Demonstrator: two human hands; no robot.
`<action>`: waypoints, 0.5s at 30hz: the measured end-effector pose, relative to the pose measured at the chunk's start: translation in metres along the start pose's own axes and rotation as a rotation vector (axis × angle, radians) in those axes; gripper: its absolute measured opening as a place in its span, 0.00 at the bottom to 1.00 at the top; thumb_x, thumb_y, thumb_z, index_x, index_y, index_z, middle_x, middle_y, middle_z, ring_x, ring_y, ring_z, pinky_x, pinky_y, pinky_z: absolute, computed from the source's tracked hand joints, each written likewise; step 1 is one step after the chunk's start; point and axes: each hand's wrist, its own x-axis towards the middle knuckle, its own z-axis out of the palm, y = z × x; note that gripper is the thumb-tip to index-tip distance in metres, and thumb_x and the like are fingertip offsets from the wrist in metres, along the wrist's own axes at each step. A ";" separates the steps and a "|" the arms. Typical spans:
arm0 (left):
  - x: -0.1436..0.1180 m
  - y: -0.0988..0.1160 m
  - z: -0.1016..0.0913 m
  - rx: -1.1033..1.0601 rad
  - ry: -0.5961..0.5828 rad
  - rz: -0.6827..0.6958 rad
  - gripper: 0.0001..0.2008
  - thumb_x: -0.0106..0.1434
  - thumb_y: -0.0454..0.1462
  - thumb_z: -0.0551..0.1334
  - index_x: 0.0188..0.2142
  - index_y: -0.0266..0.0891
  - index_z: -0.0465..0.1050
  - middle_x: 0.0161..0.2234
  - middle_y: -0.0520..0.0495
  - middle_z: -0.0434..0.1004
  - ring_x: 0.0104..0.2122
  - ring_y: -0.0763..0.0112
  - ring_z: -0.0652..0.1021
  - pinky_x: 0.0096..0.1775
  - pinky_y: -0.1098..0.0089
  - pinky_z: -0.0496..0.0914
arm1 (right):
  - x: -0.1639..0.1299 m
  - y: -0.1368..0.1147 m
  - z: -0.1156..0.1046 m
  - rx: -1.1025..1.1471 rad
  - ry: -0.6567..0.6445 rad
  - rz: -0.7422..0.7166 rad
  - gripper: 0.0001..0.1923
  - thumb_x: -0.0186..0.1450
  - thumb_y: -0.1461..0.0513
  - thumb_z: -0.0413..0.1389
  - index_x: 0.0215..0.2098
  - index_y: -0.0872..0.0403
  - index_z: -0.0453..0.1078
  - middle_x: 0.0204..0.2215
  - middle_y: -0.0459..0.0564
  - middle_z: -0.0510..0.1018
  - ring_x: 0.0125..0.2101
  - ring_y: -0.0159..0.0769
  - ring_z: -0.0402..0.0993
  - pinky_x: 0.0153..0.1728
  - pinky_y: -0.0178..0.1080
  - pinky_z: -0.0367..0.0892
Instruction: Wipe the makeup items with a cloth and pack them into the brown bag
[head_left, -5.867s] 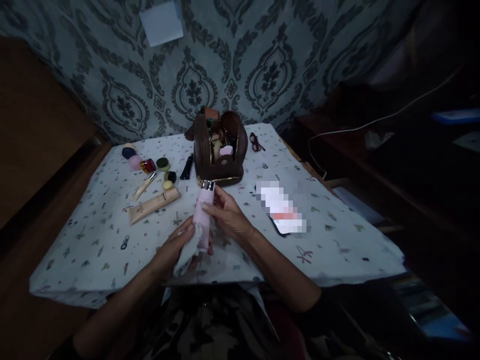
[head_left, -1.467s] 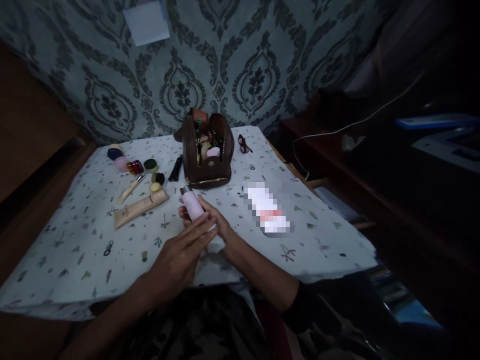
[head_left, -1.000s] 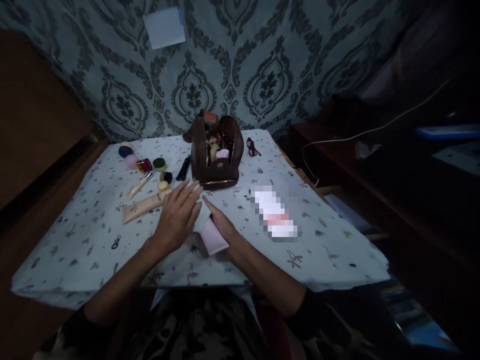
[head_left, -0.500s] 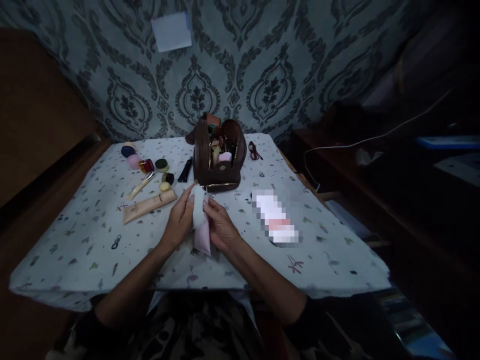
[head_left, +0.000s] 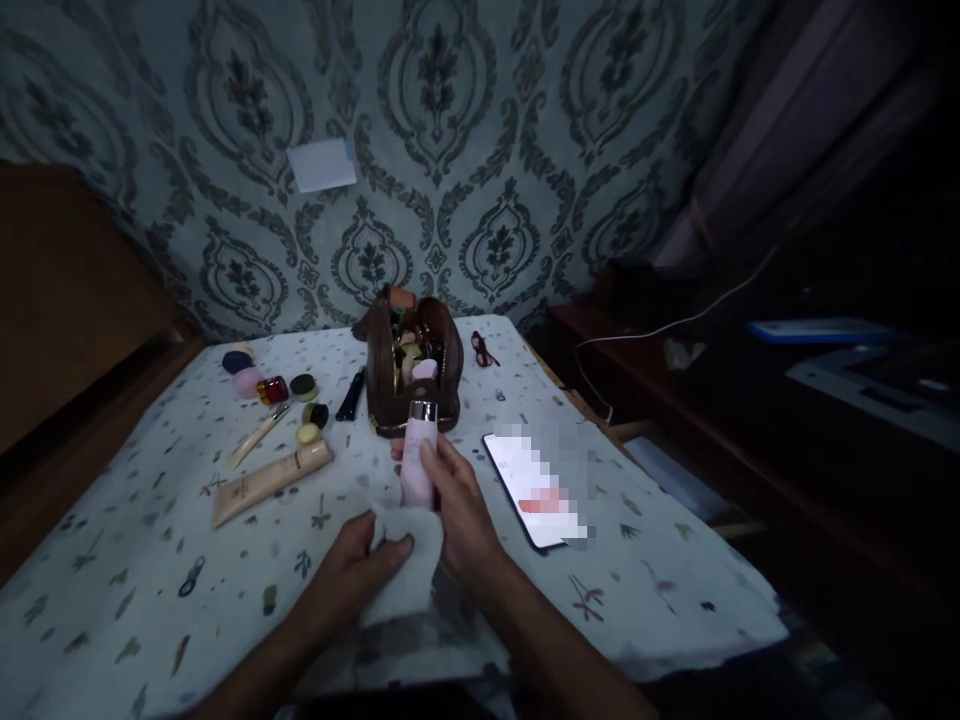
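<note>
My right hand point(head_left: 463, 500) is closed around a pale pink cosmetic tube point(head_left: 418, 460) with a silver cap, held upright above the table. Pinched in my left hand point(head_left: 361, 565) is a white cloth or wipe point(head_left: 409, 570), pressed near the tube's lower end, which it hides. Just behind the tube stands an open brown cosmetic bag point(head_left: 381, 385) filled with small items. A beige tube point(head_left: 271, 482) lies to the left of my hands, beside a makeup brush point(head_left: 257, 435).
A lit phone point(head_left: 525, 485) lies right of my hands. Several small jars, among them a red one point(head_left: 272, 390), and sponges point(head_left: 247, 382) sit at the left back. A black tube point(head_left: 350, 396) lies left of the bag, dark red glasses point(head_left: 484, 350) right of it.
The pink tube has turned from cap-hidden to cap-up. The white cloth has slid from its top down to its lower end with my left hand. The view has tilted upward.
</note>
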 end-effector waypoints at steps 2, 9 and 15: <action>0.004 0.004 0.001 0.062 0.039 0.045 0.18 0.57 0.50 0.66 0.31 0.35 0.74 0.27 0.49 0.76 0.28 0.68 0.74 0.31 0.70 0.70 | -0.011 -0.006 -0.004 -0.179 -0.044 -0.014 0.18 0.57 0.52 0.65 0.41 0.52 0.74 0.35 0.48 0.79 0.30 0.33 0.71 0.31 0.34 0.68; 0.029 0.027 0.011 0.223 -0.125 0.278 0.16 0.65 0.47 0.58 0.31 0.38 0.74 0.27 0.49 0.75 0.28 0.68 0.73 0.32 0.72 0.69 | -0.019 -0.044 -0.026 -0.428 -0.086 -0.121 0.14 0.61 0.55 0.62 0.43 0.51 0.73 0.34 0.48 0.77 0.33 0.37 0.72 0.35 0.37 0.69; 0.053 0.004 0.008 0.367 -0.261 0.416 0.25 0.67 0.55 0.51 0.28 0.40 0.73 0.23 0.48 0.74 0.25 0.68 0.74 0.30 0.72 0.68 | 0.040 -0.132 -0.042 -0.664 -0.044 -0.365 0.20 0.57 0.57 0.66 0.47 0.50 0.69 0.35 0.48 0.79 0.30 0.37 0.76 0.30 0.36 0.70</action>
